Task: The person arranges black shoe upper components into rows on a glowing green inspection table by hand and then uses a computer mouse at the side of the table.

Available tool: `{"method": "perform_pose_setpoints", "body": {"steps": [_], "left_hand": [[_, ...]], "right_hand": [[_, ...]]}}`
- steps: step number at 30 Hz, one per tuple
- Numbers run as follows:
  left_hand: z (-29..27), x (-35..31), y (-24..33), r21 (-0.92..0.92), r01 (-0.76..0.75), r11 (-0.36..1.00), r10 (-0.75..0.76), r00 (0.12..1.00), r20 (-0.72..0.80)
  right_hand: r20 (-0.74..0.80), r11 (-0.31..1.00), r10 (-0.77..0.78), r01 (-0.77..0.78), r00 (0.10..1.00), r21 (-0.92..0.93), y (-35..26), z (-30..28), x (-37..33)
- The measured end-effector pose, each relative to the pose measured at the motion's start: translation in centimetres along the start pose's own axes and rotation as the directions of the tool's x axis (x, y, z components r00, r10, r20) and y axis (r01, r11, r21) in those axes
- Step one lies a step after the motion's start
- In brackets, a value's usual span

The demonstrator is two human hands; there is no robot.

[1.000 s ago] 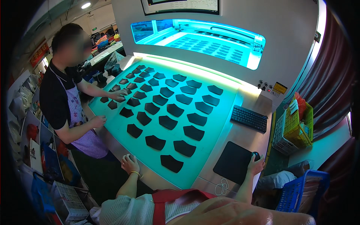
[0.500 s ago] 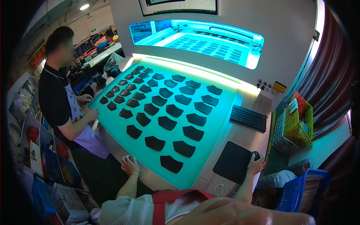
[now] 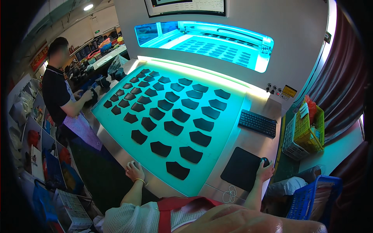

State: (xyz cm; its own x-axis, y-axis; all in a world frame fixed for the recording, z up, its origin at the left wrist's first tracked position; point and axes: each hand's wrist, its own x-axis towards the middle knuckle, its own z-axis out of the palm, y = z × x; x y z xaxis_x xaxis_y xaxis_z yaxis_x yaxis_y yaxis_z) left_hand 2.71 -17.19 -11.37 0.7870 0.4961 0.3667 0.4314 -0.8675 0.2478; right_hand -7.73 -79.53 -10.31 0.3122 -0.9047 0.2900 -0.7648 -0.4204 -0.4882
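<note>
My left hand point(image 3: 134, 171) rests on the near metal edge of the worktable, its fingers loosely bent and apart with nothing in them. My right hand point(image 3: 265, 171) is wrapped round a black computer mouse point(image 3: 265, 161) at the right edge of a black mouse pad point(image 3: 241, 167). In front of me lies a lit green sheet point(image 3: 206, 155) bearing rows of dark, flat cut pieces. The nearest dark piece point(image 3: 178, 170) lies between my two hands, touched by neither. These pieces have angled ends and get smaller toward the far left.
A black keyboard point(image 3: 257, 123) lies beyond the mouse pad. At the back stands a large white machine point(image 3: 248, 23) with a lit window and a monitor point(image 3: 186, 7). A co-worker point(image 3: 58, 89) stands left. Yellow point(image 3: 311, 128) and blue crates point(image 3: 316, 198) stand right.
The co-worker has moved back from the table's left edge, hands now off it and near a dark item. My own hands and the cut pieces have stayed in place.
</note>
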Motion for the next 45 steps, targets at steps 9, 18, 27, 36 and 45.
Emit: {"method": "perform_pose_setpoints", "body": {"steps": [9,18,27,36,45], "left_hand": [[-0.6,-0.4,-1.2,0.009,-0.003,1.0,0.003,1.0,0.0],[0.2,1.7,-1.4,0.051,0.003,0.999,-0.002,1.0,-0.031],[0.6,-0.2,-0.9,0.012,-0.022,1.0,0.022,1.0,-0.018],[0.5,3.6,-3.7,-0.122,-0.142,0.982,0.157,0.98,0.123],[1.1,4.9,-4.9,-0.092,-0.275,0.957,0.275,0.961,-0.017]], "right_hand": [[-0.038,0.999,-0.039,0.039,0.999,-0.001,1.8,0.6,-1.2],[0.039,0.968,-0.251,0.25,0.967,0.026,-3.5,-3.3,-3.4],[0.155,0.931,-0.362,0.35,0.919,0.1,-1.7,-5.2,-12.7],[-0.074,0.979,-0.204,0.205,0.976,0.005,-0.1,-2.3,-8.6],[-0.118,0.986,-0.169,0.169,0.978,-0.01,0.0,-1.3,-9.0]]}}
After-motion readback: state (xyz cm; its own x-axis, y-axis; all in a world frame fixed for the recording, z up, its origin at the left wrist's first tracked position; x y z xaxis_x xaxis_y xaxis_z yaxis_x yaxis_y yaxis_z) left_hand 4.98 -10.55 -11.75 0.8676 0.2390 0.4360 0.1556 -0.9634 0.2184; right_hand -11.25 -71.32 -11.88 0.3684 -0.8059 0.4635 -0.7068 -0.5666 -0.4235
